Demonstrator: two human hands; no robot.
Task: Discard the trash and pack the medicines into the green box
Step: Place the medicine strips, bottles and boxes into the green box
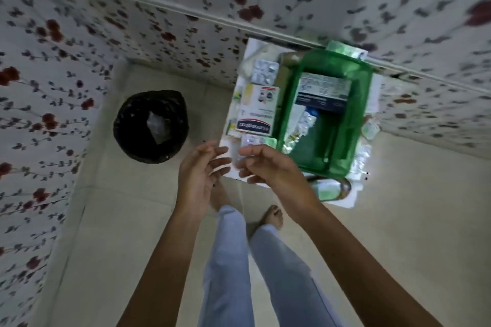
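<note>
While both hands hover with fingers spread and hold nothing, the left hand (198,175) and right hand (268,164) almost meet at the near edge of the white worktop (348,200). Beyond them the green box (322,111) holds medicine packs; more cartons (256,111) lie beside it. A black-lined trash bin (151,126) stands on the floor to the left.

A room in somebody's home, by the look of it. Floral wallpaper (79,42) with red blossoms runs round the corner from nine to two o'clock. The floor (398,220) is pale tile, and the person stands barefoot on it in light trousers. A small bin (150,126) lined with a black bag sits at ten o'clock, household medicine boxes (256,111) at one.
</note>
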